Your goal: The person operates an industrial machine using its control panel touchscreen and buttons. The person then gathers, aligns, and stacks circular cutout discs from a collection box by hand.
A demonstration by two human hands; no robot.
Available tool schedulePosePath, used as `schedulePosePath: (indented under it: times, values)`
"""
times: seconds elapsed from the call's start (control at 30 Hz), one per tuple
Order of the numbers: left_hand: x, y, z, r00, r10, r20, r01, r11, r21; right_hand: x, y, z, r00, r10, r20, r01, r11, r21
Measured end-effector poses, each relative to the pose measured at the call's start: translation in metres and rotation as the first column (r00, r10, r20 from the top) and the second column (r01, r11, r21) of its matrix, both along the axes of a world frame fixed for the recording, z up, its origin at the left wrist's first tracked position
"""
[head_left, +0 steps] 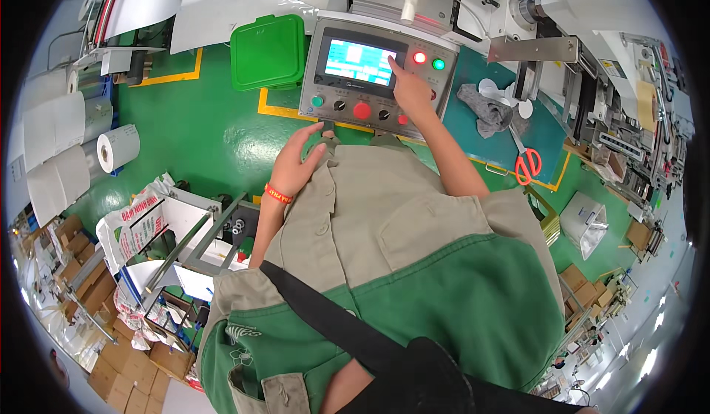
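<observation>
A grey control panel (pixel 309 96) with a lit touchscreen (pixel 356 63) stands in front of me. My right hand (pixel 412 91) reaches up to it, and its stretched index finger meets the right edge of the screen. The other fingers look curled, and I see nothing in them. Around the screen are a lit red button (pixel 420 57), a lit green button (pixel 438 65), a large red knob (pixel 362 111) and black switches. Low in front of the panel, beside my shirt, my left hand (pixel 295 161) hangs empty with its fingers apart. A red wristband (pixel 278 194) circles that wrist.
Left of the panel sits a lidded green bin (pixel 268 53). On the right, a grey cloth (pixel 484 111) and orange-handled scissors (pixel 527 164) lie on a teal surface. Machine parts (pixel 532 48) rise beyond it. White rolls (pixel 118 148) and a cart (pixel 211 229) are at left.
</observation>
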State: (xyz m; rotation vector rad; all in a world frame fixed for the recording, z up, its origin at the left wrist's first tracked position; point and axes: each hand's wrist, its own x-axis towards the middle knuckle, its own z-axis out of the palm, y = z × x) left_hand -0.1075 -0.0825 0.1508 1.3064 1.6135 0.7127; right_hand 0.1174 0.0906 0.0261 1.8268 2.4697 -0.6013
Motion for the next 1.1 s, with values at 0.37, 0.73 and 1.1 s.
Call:
schedulePosePath:
  times: [0.37,0.73,1.1]
  values:
    - [-0.002,-0.005,0.001,1.0,0.024,-0.01,-0.024,1.0,0.009,-0.035,-0.013,0.015,0.992,0.111,-0.062,-0.116,0.99,-0.082]
    - [-0.005,-0.01,-0.001,0.999,0.033,-0.032,-0.033,0.999,0.0,-0.045,-0.025,0.014,0.976,0.213,-0.048,-0.217,0.971,-0.1]
    - [-0.002,-0.008,0.0,0.998,0.01,-0.059,-0.01,1.0,0.007,-0.043,-0.026,0.013,0.983,0.169,-0.076,-0.177,0.978,-0.109]
